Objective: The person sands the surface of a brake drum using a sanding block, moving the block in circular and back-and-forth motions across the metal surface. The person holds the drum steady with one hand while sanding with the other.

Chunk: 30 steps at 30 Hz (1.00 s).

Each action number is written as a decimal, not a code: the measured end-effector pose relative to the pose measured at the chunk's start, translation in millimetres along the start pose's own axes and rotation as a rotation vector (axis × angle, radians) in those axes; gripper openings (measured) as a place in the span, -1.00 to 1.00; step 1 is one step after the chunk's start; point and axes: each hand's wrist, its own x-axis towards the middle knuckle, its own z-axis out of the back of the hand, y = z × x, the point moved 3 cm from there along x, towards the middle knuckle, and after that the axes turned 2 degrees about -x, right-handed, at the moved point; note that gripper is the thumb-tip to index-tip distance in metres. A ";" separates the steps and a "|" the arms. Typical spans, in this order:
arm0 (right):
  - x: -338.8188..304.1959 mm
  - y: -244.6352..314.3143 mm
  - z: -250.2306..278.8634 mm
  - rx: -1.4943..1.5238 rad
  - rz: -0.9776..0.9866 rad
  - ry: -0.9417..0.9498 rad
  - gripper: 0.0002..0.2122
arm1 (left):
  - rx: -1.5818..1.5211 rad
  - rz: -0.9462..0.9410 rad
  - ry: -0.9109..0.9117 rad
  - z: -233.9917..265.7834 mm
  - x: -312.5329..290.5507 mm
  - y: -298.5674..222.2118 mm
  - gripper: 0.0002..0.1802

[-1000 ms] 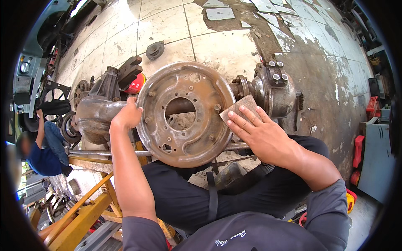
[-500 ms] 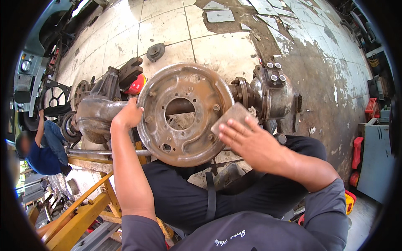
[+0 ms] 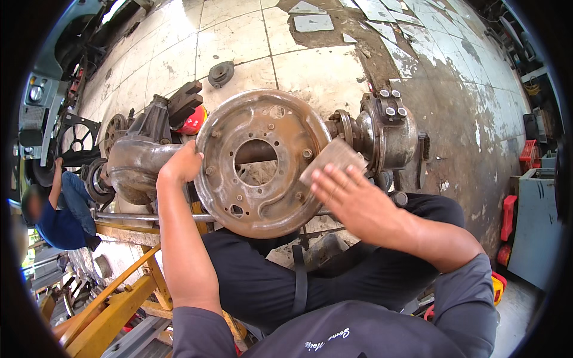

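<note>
A round, rusty brake backing plate (image 3: 262, 206) stands tilted above my lap, with a large centre hole and several smaller holes around it. My left hand (image 3: 184, 164) is closed on its left rim. At the lower right rim, my right hand (image 3: 358, 203) presses a brownish-grey piece of sandpaper (image 3: 332, 160) against the plate's edge, its fingers laid over the sheet and the thumb hidden. Behind the plate lies a metal axle housing (image 3: 143, 161), with a flanged hub (image 3: 391, 140) at the right.
A yellow stand (image 3: 113, 304) is at the lower left. Another person (image 3: 62, 209) works at the far left. Beyond the plate, a round metal part (image 3: 221, 74) lies on the tiled floor, near a red object (image 3: 194, 120). A grey-blue cabinet (image 3: 534, 224) stands at the right.
My right hand and the sandpaper have shifted slightly along the plate's right edge, and the sheet has turned a little. My left hand keeps its hold on the rim.
</note>
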 end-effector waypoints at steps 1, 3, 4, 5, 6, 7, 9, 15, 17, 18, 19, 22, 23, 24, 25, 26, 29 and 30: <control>-1.0 9.3 -3.5 0.150 0.038 -0.027 -0.37 | 0.013 -0.013 -0.005 -1.0 -1.3 -1.3 -0.51; -3.2 -0.3 -4.5 0.140 0.003 -0.029 -0.32 | 0.002 -0.035 -0.005 -3.9 2.9 1.5 -0.51; -1.0 -6.8 -0.5 0.134 -0.008 -0.033 -0.30 | -0.023 -0.039 -0.006 -2.3 5.3 4.8 -0.51; 0.1 -14.1 0.2 0.086 -0.069 -0.043 -0.29 | -0.049 -0.043 -0.007 -1.8 6.2 8.6 -0.52; 0.3 -11.3 -0.5 0.079 -0.072 -0.029 -0.28 | -0.039 -0.031 -0.006 -3.1 5.3 13.4 -0.52; -0.3 -8.1 -1.0 0.067 -0.081 -0.014 -0.28 | -0.030 -0.028 -0.006 -2.9 3.7 9.4 -0.52; -2.6 3.5 -1.1 0.116 -0.023 0.030 -0.25 | -0.024 -0.032 -0.001 -2.8 6.2 8.7 -0.51; -2.5 -12.6 -1.0 0.081 -0.117 -0.007 -0.25 | -0.020 -0.040 0.005 -5.2 11.5 16.4 -0.52; -2.6 -4.6 -3.4 0.116 -0.064 -0.012 -0.26 | -0.014 -0.073 -0.035 -7.4 15.9 21.6 -0.52; -3.6 4.7 -2.6 0.156 -0.004 0.001 -0.27 | -0.018 -0.088 -0.033 -7.8 18.3 24.4 -0.52; -5.6 12.9 -4.8 0.150 0.034 0.029 -0.34 | -0.018 -0.101 -0.025 -8.7 18.0 24.2 -0.52; -3.7 -6.6 2.3 0.057 -0.023 0.024 -0.32 | -0.038 -0.054 -0.005 -5.4 13.6 16.2 -0.53; -4.6 -14.8 6.6 0.021 -0.089 0.035 -0.30 | -0.048 -0.026 0.002 -4.4 10.8 11.7 -0.53; -4.4 -12.2 5.0 0.026 -0.079 0.053 -0.30 | -0.043 -0.023 0.003 -6.5 10.1 12.1 -0.53; -3.3 -8.2 4.7 0.025 -0.070 0.066 -0.30 | -0.038 -0.023 -0.001 -5.8 9.2 11.7 -0.53; -3.7 -4.2 3.6 0.025 -0.062 0.080 -0.30 | -0.033 -0.023 -0.006 -4.8 8.9 11.3 -0.53; -7.0 0.8 3.1 0.078 0.065 0.057 -0.32 | 0.034 -0.094 -0.010 -6.8 15.7 17.2 -0.54; -6.1 -2.3 3.5 0.093 0.083 0.049 -0.33 | 0.020 -0.090 -0.013 -8.0 18.1 20.2 -0.55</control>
